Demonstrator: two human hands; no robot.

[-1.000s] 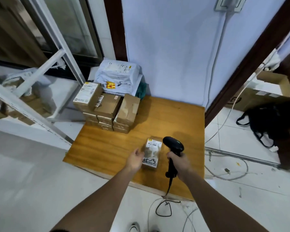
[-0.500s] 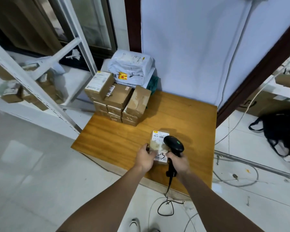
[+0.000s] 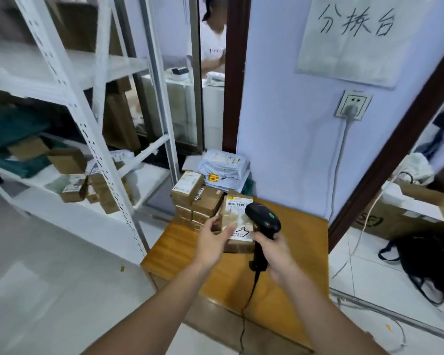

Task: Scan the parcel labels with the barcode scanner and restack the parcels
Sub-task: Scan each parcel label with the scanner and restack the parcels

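Observation:
My left hand (image 3: 212, 243) holds a small brown parcel (image 3: 234, 218) lifted and tilted above the wooden table (image 3: 299, 254), thumb on its top face, fingers round its left edge. The parcel's white barcode label (image 3: 238, 203) faces up. My right hand (image 3: 276, 253) grips the handle of the black barcode scanner (image 3: 264, 216), whose head hangs over the parcel's right side, just below the label. The scanner's cable runs down off the table's front. A stack of brown parcels (image 3: 195, 199) stands at the table's far left corner, right behind the held one.
Grey poly mailers (image 3: 225, 169) are piled behind the stack by the wall. A white metal shelf rack (image 3: 98, 160) with boxes stands to the left. On the floor to the right lie a cardboard box (image 3: 405, 213), a black bag (image 3: 427, 260) and loose cables. A person stands behind the glass door.
My left hand has lifted the small parcel off the table and tilted its label up. The scanner has risen with it and hangs over the parcel. My view has tilted upward.

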